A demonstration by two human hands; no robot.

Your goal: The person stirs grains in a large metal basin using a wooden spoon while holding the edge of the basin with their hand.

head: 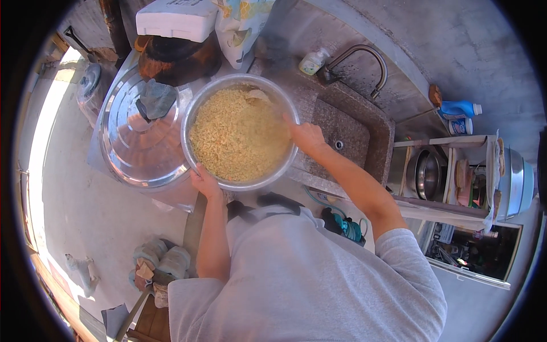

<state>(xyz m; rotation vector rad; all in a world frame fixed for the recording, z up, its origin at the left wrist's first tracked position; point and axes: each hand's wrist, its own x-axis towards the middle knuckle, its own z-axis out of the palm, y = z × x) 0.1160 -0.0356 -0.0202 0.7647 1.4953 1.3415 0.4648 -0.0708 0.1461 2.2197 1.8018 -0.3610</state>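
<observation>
A wide metal basin [241, 186], filled with steaming yellowish crumbly food [230, 137], is before me. My left hand [207, 181] grips its near-left rim. At the right rim my right hand [307, 136] is closed, a finger reaching over the inside; haze blurs what lies under it. A pale, rounded utensil head [258, 96] sits in the far side of the food, and its handle cannot be made out. Left of the basin, partly overlapped by it, is a large shiny metal lid [124, 158] with a folded grey cloth [158, 99] on its handle.
A stone sink [378, 145] with a curved faucet [376, 51] and a soap bottle [313, 62] adjoins on the right. Behind the lid stand a dark wok-like vessel [179, 62], a white foam box [177, 19] and a printed bag [241, 30]. A dish rack [466, 143] holds pans.
</observation>
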